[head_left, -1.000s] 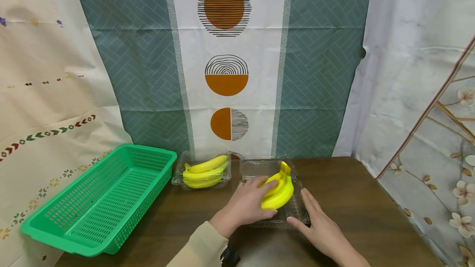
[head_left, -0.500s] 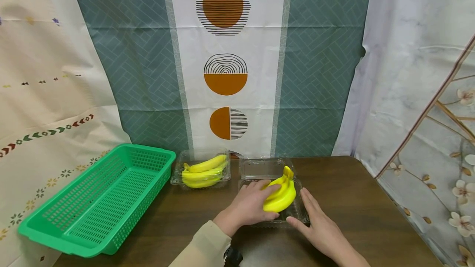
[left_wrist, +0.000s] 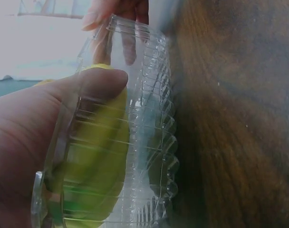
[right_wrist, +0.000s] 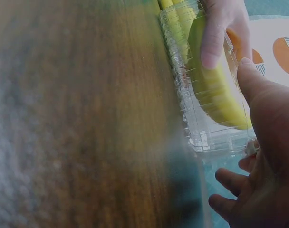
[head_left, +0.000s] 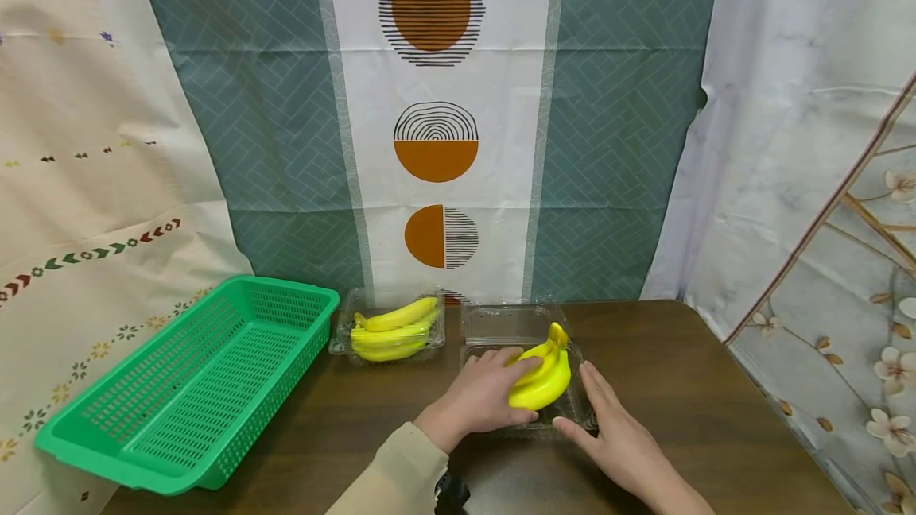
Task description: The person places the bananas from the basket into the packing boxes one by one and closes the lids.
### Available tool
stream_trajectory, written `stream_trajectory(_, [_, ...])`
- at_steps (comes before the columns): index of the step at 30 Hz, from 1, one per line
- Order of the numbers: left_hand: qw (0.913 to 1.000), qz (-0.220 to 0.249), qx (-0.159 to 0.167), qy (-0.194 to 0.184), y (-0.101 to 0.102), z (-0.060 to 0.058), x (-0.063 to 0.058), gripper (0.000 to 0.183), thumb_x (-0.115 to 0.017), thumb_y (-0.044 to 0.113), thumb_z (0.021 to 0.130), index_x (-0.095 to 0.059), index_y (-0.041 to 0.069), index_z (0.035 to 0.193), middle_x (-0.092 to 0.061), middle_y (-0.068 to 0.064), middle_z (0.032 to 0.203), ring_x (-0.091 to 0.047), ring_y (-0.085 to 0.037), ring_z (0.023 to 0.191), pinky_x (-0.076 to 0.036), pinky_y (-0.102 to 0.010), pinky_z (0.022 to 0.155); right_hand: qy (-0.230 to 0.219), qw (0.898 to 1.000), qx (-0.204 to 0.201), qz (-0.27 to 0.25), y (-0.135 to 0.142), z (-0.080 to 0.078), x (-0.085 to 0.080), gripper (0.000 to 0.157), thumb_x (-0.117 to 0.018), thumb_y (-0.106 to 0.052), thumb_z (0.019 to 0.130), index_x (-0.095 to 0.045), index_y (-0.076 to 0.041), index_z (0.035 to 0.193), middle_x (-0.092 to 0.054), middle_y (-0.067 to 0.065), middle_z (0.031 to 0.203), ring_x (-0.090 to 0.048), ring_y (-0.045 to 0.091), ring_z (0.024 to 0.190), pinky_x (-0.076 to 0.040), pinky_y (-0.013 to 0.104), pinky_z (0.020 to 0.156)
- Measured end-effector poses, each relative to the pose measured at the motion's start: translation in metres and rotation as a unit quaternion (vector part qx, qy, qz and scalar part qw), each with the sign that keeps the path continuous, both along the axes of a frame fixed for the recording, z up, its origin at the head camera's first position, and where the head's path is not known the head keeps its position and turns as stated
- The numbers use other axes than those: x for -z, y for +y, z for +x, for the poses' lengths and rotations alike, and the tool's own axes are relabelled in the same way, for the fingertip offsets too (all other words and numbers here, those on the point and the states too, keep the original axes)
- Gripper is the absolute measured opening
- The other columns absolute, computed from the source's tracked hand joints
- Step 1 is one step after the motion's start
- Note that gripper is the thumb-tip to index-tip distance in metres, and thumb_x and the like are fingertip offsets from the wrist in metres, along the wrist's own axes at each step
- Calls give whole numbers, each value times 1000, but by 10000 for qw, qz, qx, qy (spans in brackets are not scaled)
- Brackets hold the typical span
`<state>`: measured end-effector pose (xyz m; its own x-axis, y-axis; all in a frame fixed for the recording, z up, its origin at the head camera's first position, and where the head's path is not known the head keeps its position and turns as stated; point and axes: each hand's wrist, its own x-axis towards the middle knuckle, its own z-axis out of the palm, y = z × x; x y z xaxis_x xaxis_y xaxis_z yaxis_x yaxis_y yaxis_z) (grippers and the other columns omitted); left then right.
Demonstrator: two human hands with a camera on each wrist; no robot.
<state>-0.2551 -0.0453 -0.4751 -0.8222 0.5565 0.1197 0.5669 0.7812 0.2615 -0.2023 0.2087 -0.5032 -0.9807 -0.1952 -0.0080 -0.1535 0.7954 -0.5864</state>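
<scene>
A bunch of yellow bananas (head_left: 545, 380) sits inside the base of a clear plastic clamshell box (head_left: 511, 326), stalk end up toward the far right. My left hand (head_left: 481, 397) grips the bunch from the left, fingers over its top and thumb on the near side, as the left wrist view also shows through the clear wall. At the box's right side is my right hand (head_left: 621, 439), its fingers extended along the outside and its thumb by the near rim. In the right wrist view, the right thumb (right_wrist: 251, 78) lies close to the rim; exact contact is hard to tell.
A second clear box (head_left: 432, 340) with bananas (head_left: 393, 332) inside stands behind and to the left. Farther left is a long green plastic basket (head_left: 215, 388). The brown wooden table (head_left: 687, 388) ends at hanging cloths at the back and right.
Over the last second the left hand has lowered the bunch slightly, toward the right and nearer side, in the box. The last half second shows almost no movement; the right hand stays in place.
</scene>
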Motion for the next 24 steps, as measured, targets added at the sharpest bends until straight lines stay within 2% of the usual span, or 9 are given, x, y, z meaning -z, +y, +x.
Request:
stream_trajectory(10, [9997,-221,33,-24,1,-1,2,81,-85,58,94,-53,35,165,-52,-3,165,-58,-27,137,-49,-58,111,-40,10000,4,-12,0,0,0,115,-62,-78,99,-13,-12,179,-10,17,184,-38,50,157,-43,78,109])
stream_trajectory(24, [9992,-346,-20,-181,2,1,2,79,-86,58,93,-57,35,162,-52,-2,165,-57,-28,140,-45,-64,117,62,10000,2,23,0,0,1,115,-62,-79,99,-14,-12,178,-11,17,184,-40,49,156,-45,77,109])
